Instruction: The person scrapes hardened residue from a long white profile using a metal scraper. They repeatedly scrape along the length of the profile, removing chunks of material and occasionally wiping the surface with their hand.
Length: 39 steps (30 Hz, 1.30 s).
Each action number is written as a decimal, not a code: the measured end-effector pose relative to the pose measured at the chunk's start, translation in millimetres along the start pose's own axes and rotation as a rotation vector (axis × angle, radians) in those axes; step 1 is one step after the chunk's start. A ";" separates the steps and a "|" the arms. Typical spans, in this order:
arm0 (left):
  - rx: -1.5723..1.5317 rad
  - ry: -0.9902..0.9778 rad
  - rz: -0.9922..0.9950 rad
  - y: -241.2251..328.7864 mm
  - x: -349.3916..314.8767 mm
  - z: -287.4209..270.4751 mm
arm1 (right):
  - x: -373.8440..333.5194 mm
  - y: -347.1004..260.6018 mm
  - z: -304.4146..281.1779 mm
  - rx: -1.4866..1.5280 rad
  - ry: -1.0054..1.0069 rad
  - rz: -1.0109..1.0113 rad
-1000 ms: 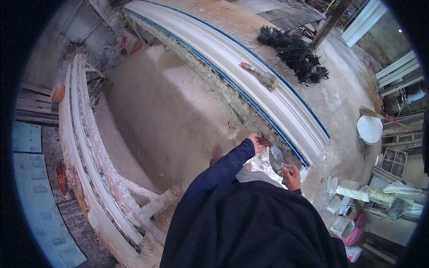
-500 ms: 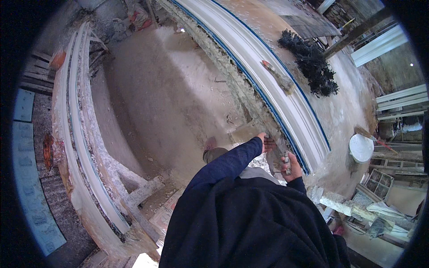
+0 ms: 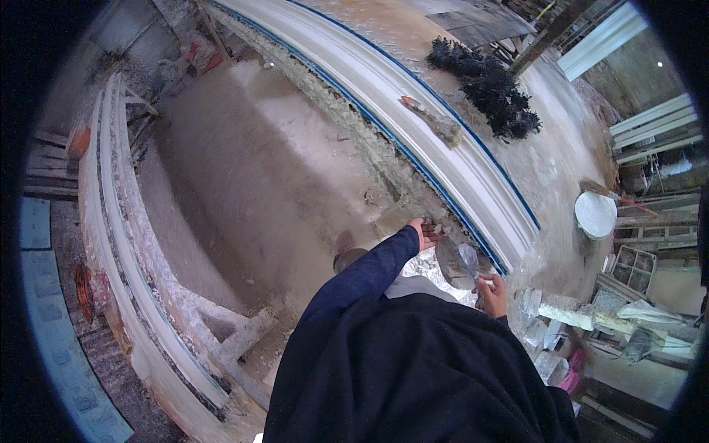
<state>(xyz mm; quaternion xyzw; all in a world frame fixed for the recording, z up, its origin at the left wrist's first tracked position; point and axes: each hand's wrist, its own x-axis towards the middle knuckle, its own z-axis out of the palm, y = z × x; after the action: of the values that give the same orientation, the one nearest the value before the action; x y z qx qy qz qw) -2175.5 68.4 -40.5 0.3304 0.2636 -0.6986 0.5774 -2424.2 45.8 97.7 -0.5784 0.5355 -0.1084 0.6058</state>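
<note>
My right hand (image 3: 490,293) is closed, pinching the narrow end of a pale, shiny blade-shaped tool (image 3: 467,260); its exact kind is unclear. The wide end points up and left, towards the near edge of the bench. My left hand (image 3: 426,233) is beside that edge, fingers stretched out, with nothing visible in it. Just beyond both hands runs a long white moulding (image 3: 473,181) with grooves along its length and blue strips down both sides. A brush-like tool (image 3: 436,123) with an orange end lies on top of it.
A second long bench (image 3: 122,214) with narrow white strips stands at the left. Dark leafy clumps (image 3: 487,88) lie beyond the moulding. On the right are a white bucket (image 3: 595,215), a broom-like brush (image 3: 600,188), a window-like frame (image 3: 633,267) and piled debris (image 3: 569,310).
The view has shifted slightly. My right hand has turned and moved lower; the pale tool, formerly mostly within the fingers, now sticks out from the fingertips. My left hand stays outstretched near the bench.
</note>
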 end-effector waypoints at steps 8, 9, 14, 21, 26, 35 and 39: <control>0.035 -0.014 -0.066 -11.7 19.3 -5.4 | 10.1 61.1 -14.8 0.007 0.138 -0.014; 0.037 -0.031 -0.060 -11.7 21.5 -8.0 | 11.2 63.6 -13.9 0.039 0.130 -0.023; 0.045 -0.022 -0.076 -10.8 19.5 -6.0 | 12.7 68.8 -18.8 0.114 0.105 -0.033; 0.072 -0.062 -0.089 -4.4 10.3 -8.4 | 13.3 40.9 -3.9 0.153 0.102 -0.022; 0.071 -0.083 -0.038 0.4 -5.0 -7.9 | 5.4 32.9 8.3 0.089 0.188 -0.018; -0.191 -0.832 -0.129 19.8 32.7 -58.1 | 45.5 3.0 53.1 -0.197 -0.007 -0.382; -0.014 -0.043 0.085 16.7 -17.6 -3.4 | 44.2 -5.7 31.0 -0.156 -0.044 -0.110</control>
<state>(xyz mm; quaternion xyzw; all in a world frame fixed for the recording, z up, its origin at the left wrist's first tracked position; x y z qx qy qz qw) -2156.6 78.8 -29.0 0.3219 0.2417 -0.6784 0.6146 -2379.6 29.0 71.7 -0.6543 0.4966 -0.0869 0.5637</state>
